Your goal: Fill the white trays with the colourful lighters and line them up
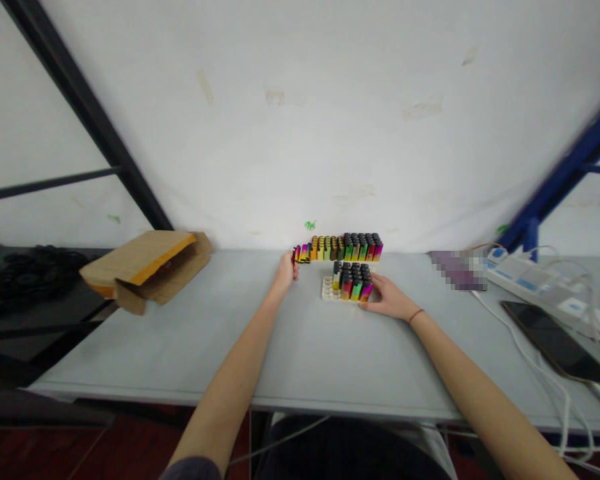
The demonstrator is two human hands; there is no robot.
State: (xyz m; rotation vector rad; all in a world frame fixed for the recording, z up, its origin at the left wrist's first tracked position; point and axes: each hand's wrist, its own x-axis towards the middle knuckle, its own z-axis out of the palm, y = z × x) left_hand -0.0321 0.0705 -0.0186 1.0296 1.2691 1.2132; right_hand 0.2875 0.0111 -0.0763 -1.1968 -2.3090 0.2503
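Observation:
My left hand (283,273) is closed at the left end of the back row, with its fingers curled against a few tilted pink-and-yellow lighters (303,253); part of the grip is hidden. My right hand (391,297) clasps the right end of a small white holder tray (330,297), thumb at the front and fingers behind. Colourful black-topped lighters (356,283) stand upright in that tray, while the holes on its left side show bare. Just behind it, upright yellow lighters (327,248) and multicoloured black-topped lighters (363,247) form a longer row.
An opened cardboard box (147,263) lies at the left of the grey table (300,360). On the right are a phone (555,337), a white power strip (535,280), loose white cables (513,333) and a blurred-out purple item (455,270). A white wall (300,147) stands behind.

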